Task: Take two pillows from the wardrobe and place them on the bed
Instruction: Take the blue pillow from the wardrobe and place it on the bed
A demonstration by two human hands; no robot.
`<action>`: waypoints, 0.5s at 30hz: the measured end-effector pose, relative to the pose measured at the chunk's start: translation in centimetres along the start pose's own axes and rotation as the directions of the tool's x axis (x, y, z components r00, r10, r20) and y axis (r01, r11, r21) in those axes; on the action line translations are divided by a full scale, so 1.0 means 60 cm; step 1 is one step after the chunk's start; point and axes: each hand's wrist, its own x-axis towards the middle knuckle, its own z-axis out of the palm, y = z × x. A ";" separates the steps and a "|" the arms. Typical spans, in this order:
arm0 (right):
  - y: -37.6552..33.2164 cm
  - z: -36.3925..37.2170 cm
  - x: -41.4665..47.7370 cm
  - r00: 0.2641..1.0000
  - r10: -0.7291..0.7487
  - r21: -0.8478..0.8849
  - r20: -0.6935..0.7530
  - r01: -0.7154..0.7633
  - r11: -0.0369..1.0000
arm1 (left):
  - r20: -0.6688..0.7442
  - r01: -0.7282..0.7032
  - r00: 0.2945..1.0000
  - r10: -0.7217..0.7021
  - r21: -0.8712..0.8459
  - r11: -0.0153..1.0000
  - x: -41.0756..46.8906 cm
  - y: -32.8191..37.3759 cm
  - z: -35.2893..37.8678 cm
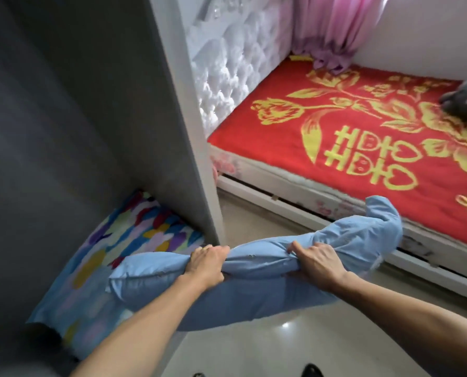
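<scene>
A light blue pillow hangs in the air above the floor, between the wardrobe and the bed. My left hand grips its top edge near the left end. My right hand grips the same edge further right, bunching the fabric. The grey wardrobe stands open at the left. On its floor lies another pillow with a colourful patterned cover. The bed, covered by a red blanket with yellow flowers, fills the right side.
A white tufted headboard stands at the bed's far end, with a pink curtain beside it. A dark grey soft object lies on the bed at the right edge. Glossy pale floor lies below the pillow.
</scene>
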 end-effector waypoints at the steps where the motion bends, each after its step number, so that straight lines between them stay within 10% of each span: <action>1: 0.045 -0.005 -0.011 1.000 0.019 -0.022 -0.017 -0.019 1.000 | -0.017 -0.027 0.999 0.028 0.024 0.999 0.025 0.041 -0.013; 15: 0.432 -0.087 0.080 0.886 0.075 -0.074 -0.458 -0.122 0.990 | -0.193 -0.192 0.960 0.202 0.069 0.979 0.337 0.288 -0.184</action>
